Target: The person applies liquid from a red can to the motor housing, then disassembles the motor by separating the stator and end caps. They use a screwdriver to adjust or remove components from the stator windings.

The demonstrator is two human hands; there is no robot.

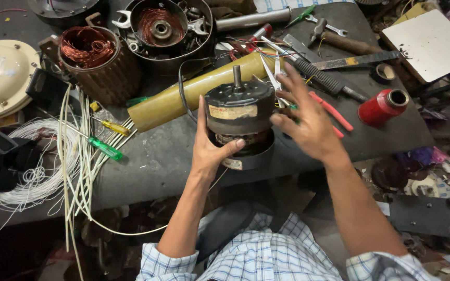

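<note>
- the left hand (pixel 208 148) is clamped on the black motor (pixel 239 122) at the near edge of the workbench (pixel 162 156); best keep it upright.
- the right hand (pixel 308 122) is spread, fingers apart, just touching its side; a fuller grip seems wiser.

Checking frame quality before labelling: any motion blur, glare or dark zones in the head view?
Head view: the right hand is smeared by motion, fingers soft-edged; the left hand and the black motor it grips are sharp. Light is even on the grey table, with mild sheen on the red spool. Under the table edge, lower left goes near black. Straight edges bow slightly toward the corners.
</note>
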